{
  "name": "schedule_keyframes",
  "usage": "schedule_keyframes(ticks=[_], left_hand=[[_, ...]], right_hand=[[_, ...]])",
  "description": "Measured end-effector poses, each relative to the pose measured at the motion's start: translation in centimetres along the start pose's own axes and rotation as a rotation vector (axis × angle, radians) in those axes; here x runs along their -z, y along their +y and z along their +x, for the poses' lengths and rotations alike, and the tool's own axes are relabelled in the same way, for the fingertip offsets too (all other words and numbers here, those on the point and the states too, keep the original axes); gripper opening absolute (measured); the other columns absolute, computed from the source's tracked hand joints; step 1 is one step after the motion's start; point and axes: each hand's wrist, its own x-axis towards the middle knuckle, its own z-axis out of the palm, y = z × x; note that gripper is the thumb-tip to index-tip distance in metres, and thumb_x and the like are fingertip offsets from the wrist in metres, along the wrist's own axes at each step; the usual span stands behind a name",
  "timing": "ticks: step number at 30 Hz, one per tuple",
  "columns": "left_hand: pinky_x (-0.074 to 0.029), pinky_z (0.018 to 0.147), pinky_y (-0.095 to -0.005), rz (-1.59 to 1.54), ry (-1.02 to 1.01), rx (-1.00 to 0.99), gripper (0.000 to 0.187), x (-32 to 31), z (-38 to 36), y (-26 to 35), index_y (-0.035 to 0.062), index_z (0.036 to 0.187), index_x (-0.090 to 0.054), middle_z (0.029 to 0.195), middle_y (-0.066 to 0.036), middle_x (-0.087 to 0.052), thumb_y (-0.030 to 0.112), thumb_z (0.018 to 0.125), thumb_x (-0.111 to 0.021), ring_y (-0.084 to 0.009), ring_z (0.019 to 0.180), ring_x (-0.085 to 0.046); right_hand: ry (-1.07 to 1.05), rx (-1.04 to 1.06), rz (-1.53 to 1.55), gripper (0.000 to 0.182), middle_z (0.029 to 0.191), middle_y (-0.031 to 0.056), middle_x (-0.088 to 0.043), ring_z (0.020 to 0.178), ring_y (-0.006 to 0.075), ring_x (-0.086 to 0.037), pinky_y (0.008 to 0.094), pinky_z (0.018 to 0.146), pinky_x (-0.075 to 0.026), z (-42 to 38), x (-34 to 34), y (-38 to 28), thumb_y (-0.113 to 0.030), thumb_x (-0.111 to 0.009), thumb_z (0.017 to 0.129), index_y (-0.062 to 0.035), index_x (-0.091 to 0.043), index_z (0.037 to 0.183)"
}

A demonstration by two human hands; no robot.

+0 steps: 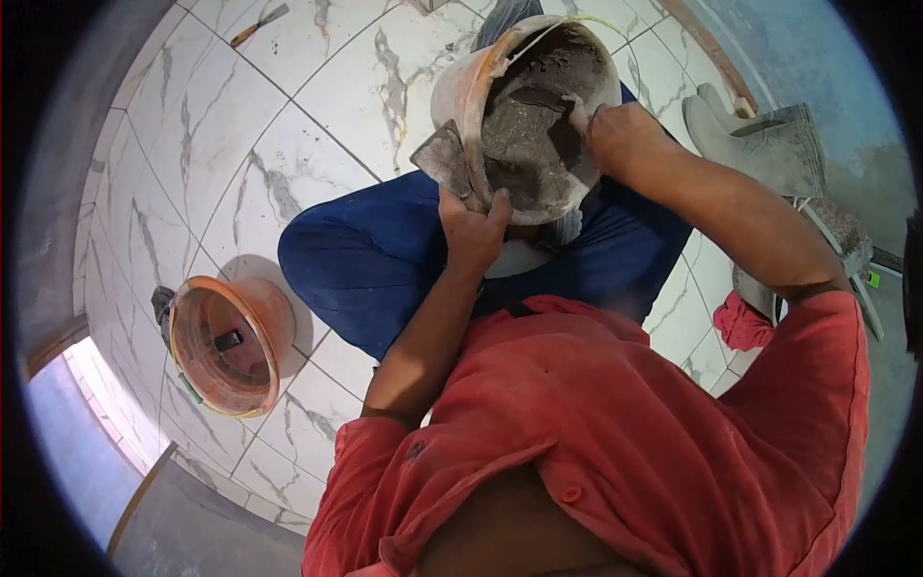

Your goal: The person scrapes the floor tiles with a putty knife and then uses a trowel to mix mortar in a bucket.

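Observation:
A tilted bucket [457, 91] stands between my bent legs, its mouth facing me. Wet grey mortar [524, 130] fills part of it and coats the inner wall. At its lower left rim, my left hand [471, 231] is closed, thumb against the rim, on a flat mortar-caked scraper [442, 157] that lies along the bucket's outside. My right hand [623, 137] is closed at the right rim around the handle of what looks like a trowel [575, 111]. Its lower part reaches into the mortar, and my fingers hide most of the handle.
An orange bucket [285, 313] with a small dark object inside stands on the tiled floor [240, 207] at left. A putty knife [260, 26] lies at the upper left. Rubber boots [769, 149] and a red cloth [742, 325] are at right.

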Motion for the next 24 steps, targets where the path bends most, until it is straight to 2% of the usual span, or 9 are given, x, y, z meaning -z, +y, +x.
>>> schedule_keyframes(ticks=[3, 6, 7, 8, 10, 11, 12, 15, 24], left_hand=[[-0.046, 0.095, -0.0379, -0.036, 0.086, -0.059, 0.065, -0.3, 0.1, 0.5, -0.0086, 0.132, -0.040, 0.118, -0.020, -0.057, 0.007, 0.076, -0.070, -0.0277, 0.107, -0.058], [-0.046, 0.095, -0.0371, -0.154, 0.050, 0.012, 0.065, -0.3, 0.4, 0.7, -0.0075, 0.132, -0.041, 0.118, -0.019, -0.057, 0.006, 0.075, -0.070, -0.0259, 0.107, -0.058], [-0.046, 0.095, -0.0363, -0.158, 0.041, 0.017, 0.064, -0.2, 0.5, 0.0, -0.0070, 0.132, -0.041, 0.119, -0.018, -0.057, 0.005, 0.075, -0.069, -0.0247, 0.107, -0.057], [-0.045, 0.095, -0.0356, -0.163, 0.030, 0.019, 0.064, -0.1, 0.5, -0.1, -0.0065, 0.132, -0.041, 0.119, -0.017, -0.056, 0.004, 0.075, -0.068, -0.0234, 0.108, -0.057], [-0.045, 0.095, -0.0353, -0.149, 0.020, 0.025, 0.064, 0.1, 0.4, 0.3, -0.0066, 0.132, -0.041, 0.120, -0.017, -0.056, 0.004, 0.075, -0.068, -0.0228, 0.108, -0.056], [-0.045, 0.095, -0.0351, -0.133, 0.015, 0.030, 0.063, 0.2, 0.7, 0.6, -0.0067, 0.131, -0.041, 0.121, -0.016, -0.055, 0.004, 0.075, -0.068, -0.0222, 0.108, -0.056], [-0.045, 0.095, -0.0351, -0.132, 0.012, 0.026, 0.063, 0.3, 0.7, 0.6, -0.0067, 0.131, -0.041, 0.121, -0.016, -0.055, 0.004, 0.075, -0.068, -0.0222, 0.108, -0.056], [-0.045, 0.096, -0.0349, -0.144, 0.001, -0.006, 0.063, 0.4, 1.0, 0.7, -0.0071, 0.132, -0.039, 0.122, -0.016, -0.055, 0.003, 0.077, -0.068, -0.0220, 0.109, -0.056], [-0.047, 0.093, -0.0338, -0.243, 0.044, 0.071, 0.061, 1.8, 2.3, 0.0, -0.0037, 0.133, -0.039, 0.119, -0.014, -0.055, 0.003, 0.080, -0.069, -0.0215, 0.106, -0.057]], right_hand=[[-0.285, 0.046, 0.170, 0.047, 0.102, 0.0165, -0.070, 0.097, 0.0297, -0.069, 0.0395, 0.078, -0.055, -0.9, 1.4, -1.6, -0.017, -0.057, 0.088, -0.0018, -0.050, 0.132], [-0.392, 0.264, 0.067, 0.062, 0.094, 0.0178, -0.070, 0.093, 0.0326, -0.069, 0.0414, 0.075, -0.055, -1.2, 1.5, -3.1, -0.016, -0.061, 0.084, 0.0007, -0.040, 0.140], [-0.455, 0.194, 0.252, 0.056, 0.106, 0.0238, -0.066, 0.101, 0.0354, -0.066, 0.0439, 0.083, -0.052, -0.7, 1.9, -2.4, -0.012, -0.062, 0.084, -0.0015, -0.043, 0.136], [-0.456, 0.194, 0.253, 0.056, 0.106, 0.0238, -0.066, 0.101, 0.0354, -0.066, 0.0439, 0.083, -0.052, -0.4, 1.8, -2.2, -0.012, -0.062, 0.084, -0.0015, -0.043, 0.136], [-0.492, 0.200, 0.632, 0.055, 0.103, 0.0261, -0.066, 0.102, 0.0375, -0.065, 0.0454, 0.085, -0.050, -0.4, 1.0, -1.2, -0.013, -0.061, 0.083, -0.0003, -0.040, 0.133], [-0.460, 0.215, 0.718, 0.058, 0.096, 0.0227, -0.066, 0.088, 0.0337, -0.068, 0.0437, 0.073, -0.052, -0.4, 0.3, -1.0, -0.015, -0.063, 0.083, -0.0003, -0.036, 0.131], [-0.455, 0.212, 0.720, 0.058, 0.096, 0.0227, -0.066, 0.088, 0.0337, -0.068, 0.0437, 0.073, -0.052, -0.6, -0.4, -0.9, -0.015, -0.063, 0.083, -0.0003, -0.036, 0.131], [-0.565, -0.013, 1.416, 0.058, 0.088, 0.0079, -0.060, 0.061, 0.0137, -0.059, 0.0291, 0.052, -0.049, -1.6, -2.4, -1.1, -0.012, -0.065, 0.085, -0.0017, -0.036, 0.134], [-0.439, 0.104, 2.214, 0.052, 0.088, 0.0075, -0.056, 0.064, 0.0140, -0.056, 0.0262, 0.054, -0.047, -0.9, -5.9, -6.6, -0.015, -0.061, 0.090, -0.0112, -0.036, 0.135]])
